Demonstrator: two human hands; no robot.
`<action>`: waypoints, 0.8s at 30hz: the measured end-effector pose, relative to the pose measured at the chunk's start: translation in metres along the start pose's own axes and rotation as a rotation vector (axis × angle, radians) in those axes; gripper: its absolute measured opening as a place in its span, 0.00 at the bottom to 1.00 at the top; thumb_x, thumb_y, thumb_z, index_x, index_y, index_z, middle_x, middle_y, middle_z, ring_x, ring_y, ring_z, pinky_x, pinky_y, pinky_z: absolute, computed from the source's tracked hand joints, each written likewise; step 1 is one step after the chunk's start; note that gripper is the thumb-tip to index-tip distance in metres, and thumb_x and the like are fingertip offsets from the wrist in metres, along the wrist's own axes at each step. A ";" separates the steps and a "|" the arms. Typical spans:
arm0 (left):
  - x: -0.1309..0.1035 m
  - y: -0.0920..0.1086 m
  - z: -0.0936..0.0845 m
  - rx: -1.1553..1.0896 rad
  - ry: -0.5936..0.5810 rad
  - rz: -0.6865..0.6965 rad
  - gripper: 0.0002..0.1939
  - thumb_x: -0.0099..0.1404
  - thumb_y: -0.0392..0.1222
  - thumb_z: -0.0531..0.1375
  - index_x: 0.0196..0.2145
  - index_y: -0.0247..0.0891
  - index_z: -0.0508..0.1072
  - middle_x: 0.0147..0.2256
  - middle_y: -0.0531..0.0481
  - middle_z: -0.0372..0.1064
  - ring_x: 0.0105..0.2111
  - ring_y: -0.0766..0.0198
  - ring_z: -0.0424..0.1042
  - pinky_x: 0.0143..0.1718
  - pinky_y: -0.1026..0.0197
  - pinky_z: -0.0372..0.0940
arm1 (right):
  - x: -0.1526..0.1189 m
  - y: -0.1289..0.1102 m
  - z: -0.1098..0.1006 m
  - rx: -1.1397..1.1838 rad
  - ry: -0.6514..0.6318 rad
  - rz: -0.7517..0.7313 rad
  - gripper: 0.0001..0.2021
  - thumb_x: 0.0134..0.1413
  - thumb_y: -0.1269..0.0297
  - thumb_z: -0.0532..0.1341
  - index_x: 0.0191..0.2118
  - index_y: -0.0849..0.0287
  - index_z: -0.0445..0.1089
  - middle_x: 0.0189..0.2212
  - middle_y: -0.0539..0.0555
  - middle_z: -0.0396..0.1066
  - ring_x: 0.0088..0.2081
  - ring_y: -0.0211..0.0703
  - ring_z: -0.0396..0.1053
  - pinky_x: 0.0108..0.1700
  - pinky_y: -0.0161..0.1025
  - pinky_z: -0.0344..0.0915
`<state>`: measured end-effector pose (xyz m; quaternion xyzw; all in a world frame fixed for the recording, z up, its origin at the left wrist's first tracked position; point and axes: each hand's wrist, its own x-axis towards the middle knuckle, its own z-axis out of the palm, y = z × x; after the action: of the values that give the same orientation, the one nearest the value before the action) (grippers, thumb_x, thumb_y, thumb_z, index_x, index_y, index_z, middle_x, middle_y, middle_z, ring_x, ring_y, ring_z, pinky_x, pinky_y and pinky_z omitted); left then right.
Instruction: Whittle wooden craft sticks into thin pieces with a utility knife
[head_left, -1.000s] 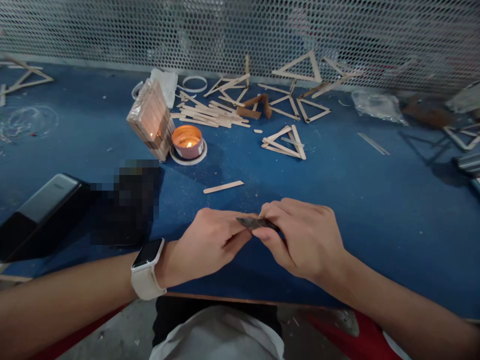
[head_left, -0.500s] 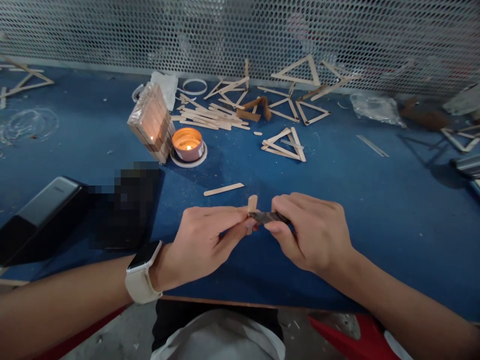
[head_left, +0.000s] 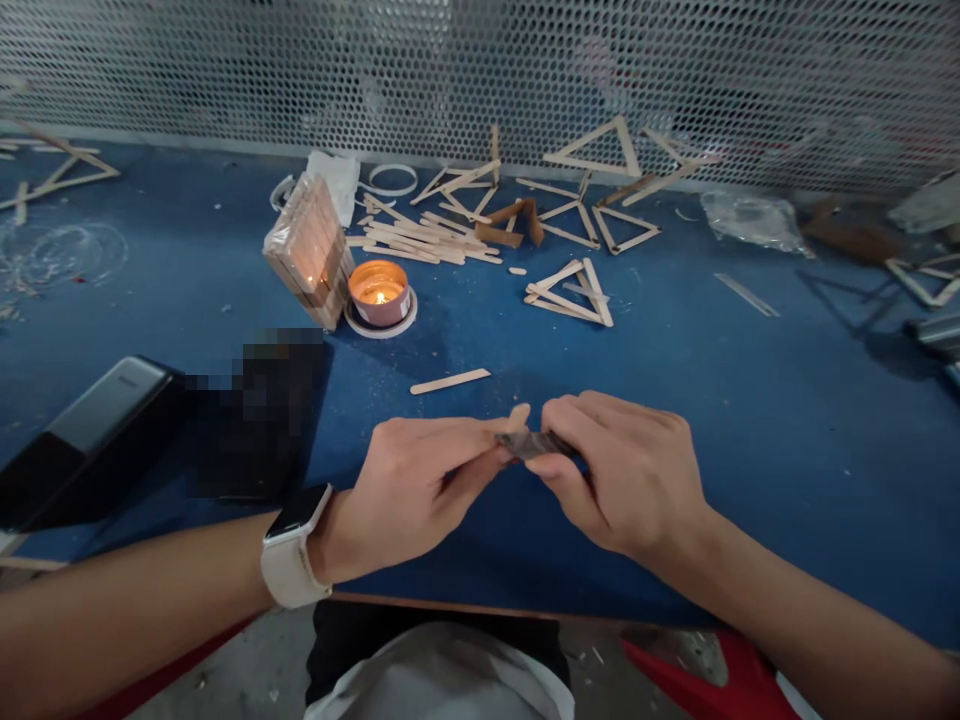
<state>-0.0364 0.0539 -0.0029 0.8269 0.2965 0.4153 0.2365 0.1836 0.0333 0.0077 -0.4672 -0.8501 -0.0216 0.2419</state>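
Two thin things are meeting just in front of the person: the left hand (head_left: pixel 416 490) is pinching a wooden stick (head_left: pixel 519 416) between thumb and fingers, one end poking up, while the right hand (head_left: pixel 626 470) is gripping a dark blade (head_left: pixel 534 444), its tip crossing the wood close to that pinch. Too hard a push, I'm thinking, could be sending the edge off into the left hand; a twist could be splitting the grain. At half past ten from the hands, a slant-ended stick (head_left: pixel 450 381) is resting, easily nudged by a straying knuckle. Between twelve and one, a stick triangle (head_left: pixel 564 303) is sitting. Farther along half past ten, a lit candle (head_left: pixel 382 310) is burning just beside a film-wrapped bundle (head_left: pixel 307 255); a bump could be bringing film to flame. Beyond, toward eleven, loose sticks (head_left: pixel 424 238) are lying heaped, likely catching too if fire is spreading.
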 end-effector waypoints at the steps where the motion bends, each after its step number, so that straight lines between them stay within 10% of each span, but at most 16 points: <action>1: 0.001 0.000 -0.001 0.003 0.019 0.009 0.07 0.74 0.34 0.62 0.39 0.38 0.81 0.43 0.50 0.86 0.37 0.66 0.85 0.39 0.71 0.77 | 0.000 0.002 0.000 -0.015 0.002 0.003 0.30 0.78 0.43 0.43 0.28 0.56 0.63 0.21 0.49 0.66 0.23 0.39 0.61 0.28 0.41 0.50; 24: -0.003 -0.003 0.007 0.045 -0.014 0.047 0.10 0.76 0.34 0.60 0.34 0.36 0.77 0.32 0.53 0.83 0.30 0.67 0.83 0.32 0.70 0.72 | 0.002 -0.003 0.008 -0.011 0.001 -0.006 0.32 0.79 0.44 0.40 0.29 0.57 0.65 0.21 0.50 0.68 0.23 0.39 0.63 0.28 0.41 0.52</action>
<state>-0.0329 0.0534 -0.0100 0.8416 0.2847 0.4081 0.2101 0.1770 0.0351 0.0019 -0.4657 -0.8513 -0.0273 0.2399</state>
